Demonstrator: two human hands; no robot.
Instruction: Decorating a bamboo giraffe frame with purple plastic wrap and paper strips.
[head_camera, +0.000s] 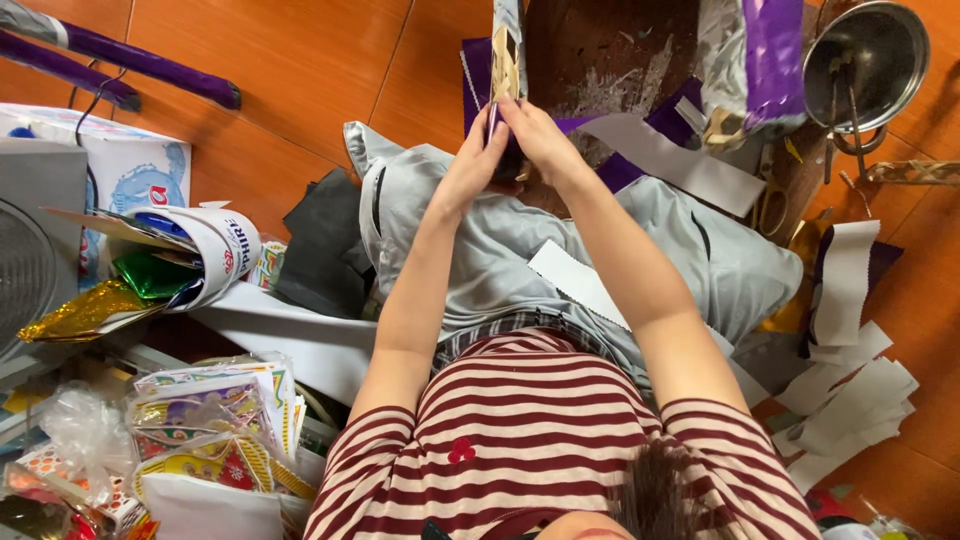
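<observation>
Head view, posture: person sits on the orange tiled floor (300, 60), grey cloth over the lap, arms stretched to the far side.
Left hand (478, 160): closed, fingertips pinching the near end of the narrow upright strip of silver-and-gold foil card (507, 45).
Right hand (535, 135): closed on the same strip, touching the left hand.
Strip position: far centre, standing upright over the dark wooden board (610, 50); top end runs out of frame.
What sits between the fingers: hidden, cannot tell.
Nearby right: purple foil sheet (772, 55), round metal bowl (865, 50), white paper strips (850, 400) piled on the floor.
Nearby left: gold and green foil scraps (120, 290).
Judgement, technique: both pinches close together at the end keep the strip from buckling; edges aligned first, pressure even, elbows steady.
</observation>
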